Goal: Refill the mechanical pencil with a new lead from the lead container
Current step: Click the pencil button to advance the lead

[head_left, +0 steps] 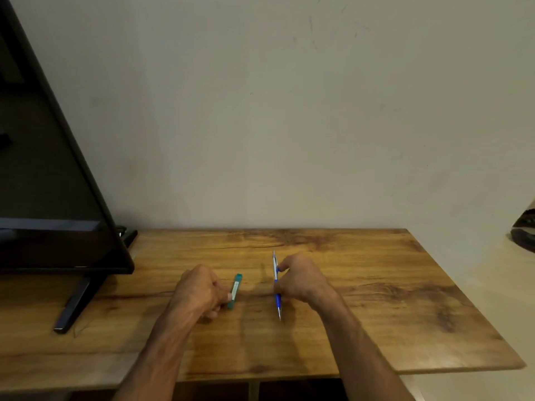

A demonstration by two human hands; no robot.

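Note:
A teal lead container [235,290] with a white label is pinched at its lower half by my left hand [199,290], just above the wooden table [376,299]. To its right, my right hand [301,280] is closed around a blue and silver mechanical pencil [276,282]. The pencil stands nearly upright, its metal tip pointing down toward the table and its top end pointing away from me. The two objects are a short gap apart and do not touch.
A black monitor [52,198] on a dark stand [73,305] fills the left side of the table. A plain wall rises behind. A dark object [525,230] sits at the far right, off the table. The table's front edge runs near the frame's bottom.

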